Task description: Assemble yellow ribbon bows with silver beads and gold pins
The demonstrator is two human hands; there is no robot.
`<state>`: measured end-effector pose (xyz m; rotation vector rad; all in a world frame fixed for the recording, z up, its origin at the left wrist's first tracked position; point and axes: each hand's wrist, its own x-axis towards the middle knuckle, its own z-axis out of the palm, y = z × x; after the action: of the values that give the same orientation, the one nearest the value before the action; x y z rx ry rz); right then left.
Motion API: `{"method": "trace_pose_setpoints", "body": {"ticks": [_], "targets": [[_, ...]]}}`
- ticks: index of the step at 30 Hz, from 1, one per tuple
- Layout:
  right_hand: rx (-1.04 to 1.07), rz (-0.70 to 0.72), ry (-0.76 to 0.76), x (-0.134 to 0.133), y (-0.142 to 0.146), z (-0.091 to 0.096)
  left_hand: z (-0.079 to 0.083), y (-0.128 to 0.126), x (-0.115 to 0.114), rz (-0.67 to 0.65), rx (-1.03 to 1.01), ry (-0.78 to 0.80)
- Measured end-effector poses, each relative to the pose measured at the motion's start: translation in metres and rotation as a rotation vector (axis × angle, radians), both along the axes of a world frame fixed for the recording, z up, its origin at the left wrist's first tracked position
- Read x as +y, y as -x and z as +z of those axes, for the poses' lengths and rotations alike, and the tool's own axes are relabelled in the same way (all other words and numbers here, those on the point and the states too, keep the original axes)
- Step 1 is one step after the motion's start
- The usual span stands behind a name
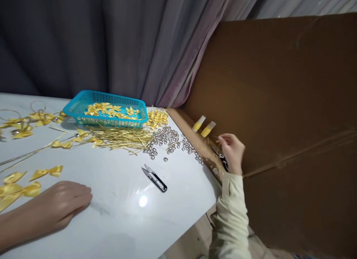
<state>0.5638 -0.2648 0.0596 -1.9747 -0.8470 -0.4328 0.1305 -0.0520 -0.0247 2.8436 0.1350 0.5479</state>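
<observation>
On the white table (119,222), my left hand (63,199) rests palm down with its fingers pressed together; whatever is under them is hidden. Yellow satin bows (22,190) lie beside it. My right hand (231,151) is raised at the table's right side, thumb and fingertips pinched; something thin may be between them, too small to name. Close below it are black-handled scissors (223,160) and thin gold strands. Two small clear tubes with yellow contents (208,129) stand just left of this hand. Thread snips (154,178) lie between both hands, untouched.
A blue basket (111,122) holds yellow bows. In front are gold wire stems (125,139) and silver beads (167,136). More yellow bows (157,117) are heaped right of the basket. A cardboard wall (279,95) borders the right; grey curtains (83,39) hang behind.
</observation>
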Motion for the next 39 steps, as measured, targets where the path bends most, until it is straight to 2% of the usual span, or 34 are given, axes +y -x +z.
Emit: {"method": "trace_pose_setpoints", "body": {"ticks": [2, 4, 7, 10, 13, 15, 17, 18, 20, 23, 27, 31, 36, 39], "targets": [[0.008, -0.051, -0.287, -0.024, 0.025, 0.008, 0.006, -0.001, 0.002, -0.096, 0.041, -0.056], [0.052, -0.066, -0.508, -0.045, 0.051, 0.013, 0.01, -0.002, 0.003, -0.116, 0.058, -0.07], [0.232, 0.036, -0.617, -0.055, 0.084, 0.013, 0.006, -0.001, 0.004, -0.119, 0.087, -0.049], [0.525, 0.283, -0.581, -0.03, 0.111, 0.007, -0.006, 0.0, 0.004, -0.055, 0.074, -0.001], [0.727, 0.48, -0.457, 0.009, 0.146, -0.003, -0.008, 0.0, 0.003, -0.01, 0.066, 0.205], [0.861, 0.616, -0.353, 0.028, 0.175, -0.009, 0.003, -0.003, 0.0, 0.076, 0.065, 0.479], [1.084, 0.781, -0.267, 0.038, 0.203, -0.012, 0.023, -0.008, -0.006, 0.157, 0.053, 0.861], [1.136, 0.828, -0.248, 0.04, 0.216, -0.013, 0.034, -0.011, -0.01, 0.168, 0.035, 1.035], [1.195, 0.908, -0.188, 0.043, 0.235, -0.014, 0.054, -0.017, -0.019, 0.09, 0.051, 1.199], [1.163, 0.957, -0.116, 0.046, 0.25, -0.015, 0.073, -0.021, -0.03, -0.012, 0.177, 1.285], [1.095, 0.975, -0.015, 0.047, 0.257, -0.019, 0.082, -0.019, -0.037, 0.004, 0.309, 1.29], [0.912, 0.975, 0.101, 0.045, 0.259, -0.026, 0.083, -0.019, -0.04, 0.039, 0.291, 1.359], [0.637, 0.967, 0.146, 0.044, 0.263, -0.027, 0.081, -0.016, -0.044, 0.067, 0.324, 1.331], [0.576, 0.984, 0.199, 0.044, 0.265, -0.026, 0.078, -0.013, -0.045, 0.088, 0.366, 1.338]]}}
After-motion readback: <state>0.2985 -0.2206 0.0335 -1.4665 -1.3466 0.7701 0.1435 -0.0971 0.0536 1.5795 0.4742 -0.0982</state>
